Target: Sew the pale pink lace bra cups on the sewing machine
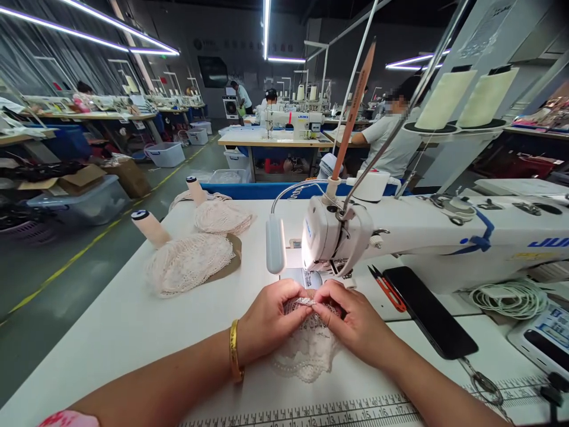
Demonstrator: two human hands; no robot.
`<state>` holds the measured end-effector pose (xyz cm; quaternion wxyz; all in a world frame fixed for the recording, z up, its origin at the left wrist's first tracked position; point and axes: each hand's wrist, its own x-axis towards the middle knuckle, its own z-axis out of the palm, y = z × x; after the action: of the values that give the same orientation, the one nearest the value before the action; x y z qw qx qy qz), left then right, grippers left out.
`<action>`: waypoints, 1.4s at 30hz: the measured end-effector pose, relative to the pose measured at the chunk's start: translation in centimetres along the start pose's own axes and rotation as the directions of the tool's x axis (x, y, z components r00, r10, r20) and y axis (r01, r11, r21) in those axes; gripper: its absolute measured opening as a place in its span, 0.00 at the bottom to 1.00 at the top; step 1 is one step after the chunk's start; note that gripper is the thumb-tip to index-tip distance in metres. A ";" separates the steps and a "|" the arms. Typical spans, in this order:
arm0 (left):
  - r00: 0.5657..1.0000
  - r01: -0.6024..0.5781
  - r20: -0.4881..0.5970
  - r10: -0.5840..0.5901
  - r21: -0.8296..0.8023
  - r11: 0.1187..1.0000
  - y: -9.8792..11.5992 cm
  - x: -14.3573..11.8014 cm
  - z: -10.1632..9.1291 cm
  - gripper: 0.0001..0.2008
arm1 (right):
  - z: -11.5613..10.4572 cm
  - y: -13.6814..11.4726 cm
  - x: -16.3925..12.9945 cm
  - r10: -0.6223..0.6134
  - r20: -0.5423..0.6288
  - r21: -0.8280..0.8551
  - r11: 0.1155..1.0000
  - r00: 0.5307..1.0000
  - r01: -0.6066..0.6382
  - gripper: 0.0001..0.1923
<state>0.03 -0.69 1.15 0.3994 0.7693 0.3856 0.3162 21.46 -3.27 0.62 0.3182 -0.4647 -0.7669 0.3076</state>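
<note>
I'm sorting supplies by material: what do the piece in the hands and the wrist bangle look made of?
The pale pink openwork piece, pinched by left hand and right hand, looks like soft lace: holes and scalloped edge show. The shiny yellow bangle looks like polished gold-coloured metal; the actual metal is unclear.

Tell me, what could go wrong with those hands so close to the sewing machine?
The left hand and right hand pinch the pale pink lace piece just in front of the white sewing machine's needle area, so fingers could get pricked. The loose lace might also bunch or snag. The red-handled snips lie near the right hand.
</note>
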 end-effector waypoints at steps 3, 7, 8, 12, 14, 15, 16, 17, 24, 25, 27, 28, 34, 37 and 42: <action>0.999 -0.027 -0.036 0.027 0.005 1.000 0.0 -0.1 0.2 0.09 | 0.2 0.2 0.0 -0.026 -0.025 -0.004 1.000 0.999 0.026 0.07; 0.999 0.032 -0.013 -0.033 -0.104 0.994 0.2 -0.1 0.3 0.08 | 0.3 0.2 0.1 -0.065 -0.040 0.023 0.998 0.997 0.066 0.08; 0.998 0.061 -0.005 -0.062 -0.121 0.991 0.2 -0.1 0.3 0.07 | 0.3 0.1 0.1 -0.070 -0.042 0.028 0.997 0.997 0.071 0.08; 0.999 0.041 -0.001 -0.041 -0.113 0.993 0.2 0.0 0.2 0.04 | 0.2 0.0 0.0 -0.083 -0.051 0.030 0.996 0.995 0.085 0.08; 0.999 -0.002 -0.033 -0.001 -0.082 0.997 0.2 -0.1 0.1 0.04 | 0.2 0.0 -0.1 -0.098 -0.047 0.016 0.995 0.994 0.099 0.08; 0.999 -0.018 -0.051 0.014 -0.067 0.998 0.2 -0.1 0.0 0.05 | 0.2 0.0 -0.2 -0.106 -0.047 0.008 0.994 0.993 0.107 0.07; 0.997 -0.034 -0.066 0.030 -0.055 0.998 0.1 -0.1 0.0 0.05 | 0.2 0.1 -0.3 -0.110 -0.049 0.000 0.994 0.993 0.110 0.06; 0.996 -0.052 -0.075 0.049 -0.047 0.998 0.1 -0.2 0.0 0.06 | 0.2 0.1 -0.4 -0.110 -0.051 -0.008 0.994 0.993 0.109 0.05; 0.989 -0.123 -0.082 0.119 -0.045 0.991 -0.3 -0.2 0.3 0.08 | 0.4 0.3 -0.2 -0.143 -0.037 -0.006 0.990 0.989 0.143 0.03; 0.991 -0.118 -0.076 0.114 -0.050 0.992 -0.2 -0.2 0.3 0.08 | 0.3 0.1 -0.2 -0.137 -0.035 -0.008 0.991 0.990 0.137 0.05; 0.994 -0.095 -0.062 0.092 -0.055 0.994 0.4 -0.3 0.0 0.07 | -0.2 -0.6 -0.4 -0.112 -0.027 -0.010 0.994 0.993 0.112 0.09; 0.997 -0.070 -0.038 0.068 -0.068 0.995 1.0 -0.4 -0.2 0.07 | -0.6 -1.2 -0.7 -0.086 -0.015 0.002 0.996 0.996 0.086 0.11; 0.887 0.251 0.449 -0.113 -0.261 0.932 4.6 -1.3 -1.6 0.12 | -2.7 -4.5 -1.6 0.190 0.242 0.281 0.925 0.952 -0.256 0.13; 0.957 0.070 0.282 -0.069 0.009 0.998 3.4 -0.6 -0.9 0.09 | -1.8 -3.5 -0.1 0.215 0.173 0.094 0.968 0.961 -0.233 0.09; 0.995 -0.078 -0.003 0.102 0.612 0.787 -0.5 0.3 1.1 0.03 | 1.0 0.0 2.5 0.187 -0.009 -0.277 0.943 0.982 -0.183 0.10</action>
<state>0.83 -0.66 0.23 0.1072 0.8687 0.4370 0.2071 19.79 -1.13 0.56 0.2131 -0.5718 -0.7581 0.2301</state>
